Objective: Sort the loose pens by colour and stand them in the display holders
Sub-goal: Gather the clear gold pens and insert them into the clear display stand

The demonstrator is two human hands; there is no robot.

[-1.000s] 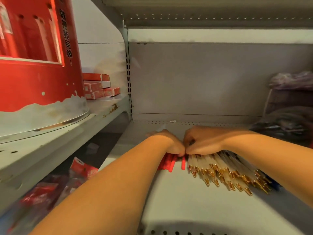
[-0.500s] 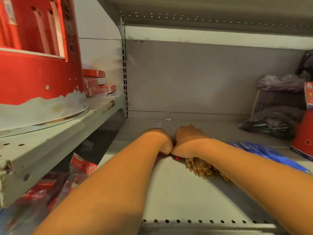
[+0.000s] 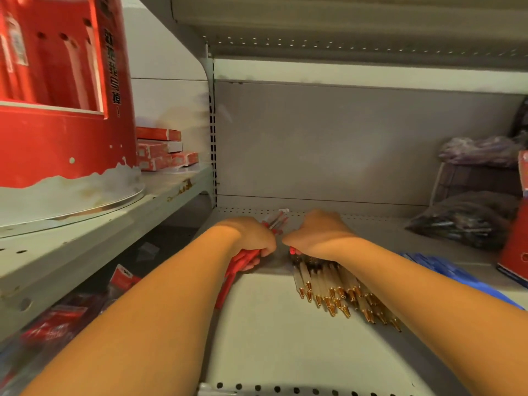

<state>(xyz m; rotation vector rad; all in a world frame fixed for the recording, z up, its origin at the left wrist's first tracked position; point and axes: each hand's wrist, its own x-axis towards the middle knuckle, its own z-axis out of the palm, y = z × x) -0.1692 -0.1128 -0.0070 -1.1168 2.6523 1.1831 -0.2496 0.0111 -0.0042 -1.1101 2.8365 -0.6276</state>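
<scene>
At twelve o'clock, our left hand (image 3: 251, 238) clutches red pens (image 3: 241, 261) a slack fist could spill into the gold-tipped pile (image 3: 328, 287) beneath our right hand (image 3: 320, 238), its grip unseen.

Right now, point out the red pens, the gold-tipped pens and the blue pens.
red pens (image 3: 232, 274): head view, on the red ends.
gold-tipped pens (image 3: 333, 294): head view, among the gold tips of the pile.
blue pens (image 3: 451, 271): head view, mid-bundle.
</scene>
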